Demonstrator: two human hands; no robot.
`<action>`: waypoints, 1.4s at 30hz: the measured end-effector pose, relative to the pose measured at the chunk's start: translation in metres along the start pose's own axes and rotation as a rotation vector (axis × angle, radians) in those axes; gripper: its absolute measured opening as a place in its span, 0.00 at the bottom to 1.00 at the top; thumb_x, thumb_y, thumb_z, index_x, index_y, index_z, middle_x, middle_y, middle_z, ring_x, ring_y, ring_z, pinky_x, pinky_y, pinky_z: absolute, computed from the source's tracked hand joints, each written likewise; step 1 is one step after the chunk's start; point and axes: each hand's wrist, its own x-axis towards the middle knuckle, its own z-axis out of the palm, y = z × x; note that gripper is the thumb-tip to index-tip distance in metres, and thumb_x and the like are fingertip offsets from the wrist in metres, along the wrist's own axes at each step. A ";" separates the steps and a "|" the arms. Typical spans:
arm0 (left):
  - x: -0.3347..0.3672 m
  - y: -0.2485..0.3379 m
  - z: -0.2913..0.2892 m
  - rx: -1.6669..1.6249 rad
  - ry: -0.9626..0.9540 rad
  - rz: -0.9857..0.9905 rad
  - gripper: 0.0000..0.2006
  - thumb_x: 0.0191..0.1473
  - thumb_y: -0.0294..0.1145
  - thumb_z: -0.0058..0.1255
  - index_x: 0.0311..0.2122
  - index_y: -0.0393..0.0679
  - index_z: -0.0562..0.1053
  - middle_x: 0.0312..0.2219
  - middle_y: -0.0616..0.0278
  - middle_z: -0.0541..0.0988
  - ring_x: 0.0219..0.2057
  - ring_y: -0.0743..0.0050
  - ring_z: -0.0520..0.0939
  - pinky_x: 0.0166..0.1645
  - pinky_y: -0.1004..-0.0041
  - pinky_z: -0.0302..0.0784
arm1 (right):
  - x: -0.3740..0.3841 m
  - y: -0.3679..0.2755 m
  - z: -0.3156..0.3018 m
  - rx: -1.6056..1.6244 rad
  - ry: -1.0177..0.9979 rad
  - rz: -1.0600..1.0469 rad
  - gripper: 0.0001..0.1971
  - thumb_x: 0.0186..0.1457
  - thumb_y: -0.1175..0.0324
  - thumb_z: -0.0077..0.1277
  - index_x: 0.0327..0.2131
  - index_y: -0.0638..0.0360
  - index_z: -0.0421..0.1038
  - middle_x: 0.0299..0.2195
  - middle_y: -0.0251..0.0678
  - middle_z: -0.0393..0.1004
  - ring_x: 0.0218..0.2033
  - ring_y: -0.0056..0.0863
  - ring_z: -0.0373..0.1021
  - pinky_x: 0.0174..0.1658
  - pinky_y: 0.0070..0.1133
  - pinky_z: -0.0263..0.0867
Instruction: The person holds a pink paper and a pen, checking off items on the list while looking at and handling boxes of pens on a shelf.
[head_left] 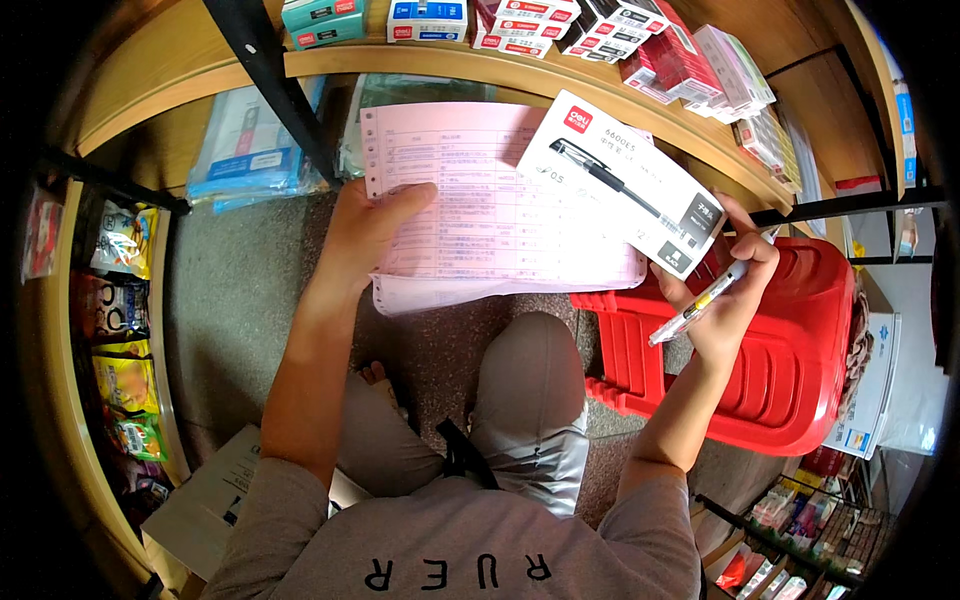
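My left hand [365,225] grips the left edge of several pink printed sheets [455,225], with the thumb on top. They are held up in front of my knees, and the lower edge of the stack curls a little. In my right hand [735,305] is a white pen box [605,150] with a black pen pictured on it. Tilted down to the right, the box covers the upper right part of the sheets. A slim pen [700,302] with a clear and white barrel is also held in the right hand, slanting below the box.
Small pen boxes [610,30] line the wooden shelf [420,62] ahead, above plastic-wrapped packs [250,150]. A red plastic lidded bin [780,350] stands at the right. Bagged goods [125,385] fill the left shelf, near a grey carton [205,495]. A black post [270,85] rises at upper left.
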 end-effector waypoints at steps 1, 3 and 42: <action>0.000 0.000 0.001 -0.002 -0.009 -0.002 0.14 0.42 0.27 0.49 0.37 0.34 0.69 0.31 0.59 0.74 0.31 0.77 0.74 0.37 0.78 0.69 | 0.000 0.001 -0.001 0.020 0.017 0.001 0.31 0.29 0.72 0.62 0.32 0.54 0.47 0.44 0.49 0.59 0.46 0.35 0.58 0.50 0.29 0.51; -0.001 0.002 0.001 0.011 0.055 -0.004 0.14 0.42 0.27 0.49 0.37 0.34 0.69 0.31 0.60 0.74 0.31 0.77 0.74 0.37 0.78 0.69 | 0.004 -0.002 -0.005 -0.148 -0.056 -0.054 0.29 0.32 0.72 0.61 0.30 0.55 0.46 0.43 0.51 0.60 0.46 0.36 0.59 0.47 0.27 0.55; 0.000 0.002 -0.003 -0.042 -0.003 -0.006 0.14 0.41 0.29 0.51 0.36 0.35 0.70 0.29 0.60 0.75 0.28 0.79 0.75 0.33 0.78 0.71 | 0.004 0.001 -0.005 -0.051 0.026 0.005 0.32 0.29 0.75 0.61 0.33 0.53 0.47 0.46 0.47 0.56 0.45 0.30 0.58 0.47 0.23 0.55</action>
